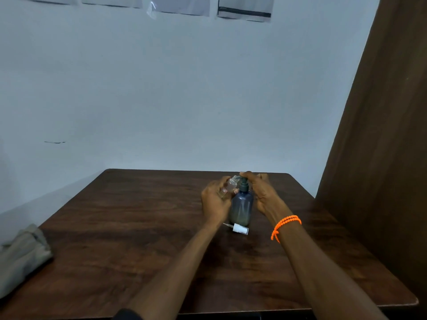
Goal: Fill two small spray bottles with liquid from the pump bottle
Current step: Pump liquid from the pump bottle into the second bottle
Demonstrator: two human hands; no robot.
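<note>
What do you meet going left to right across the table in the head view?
Folded cloth → left hand holding the small spray bottle → pump bottle → right hand → orange bracelet.

Both forearms are bare from the lower edge of the view up to the hands, with no sleeves covering them. The right wrist carries a bright orange beaded cord bracelet (286, 227), looped in two or three strands. Below the bracelet, toward the left arm's elbow, a dark piece of clothing (126, 314) shows. No rings or watch can be made out.
</note>
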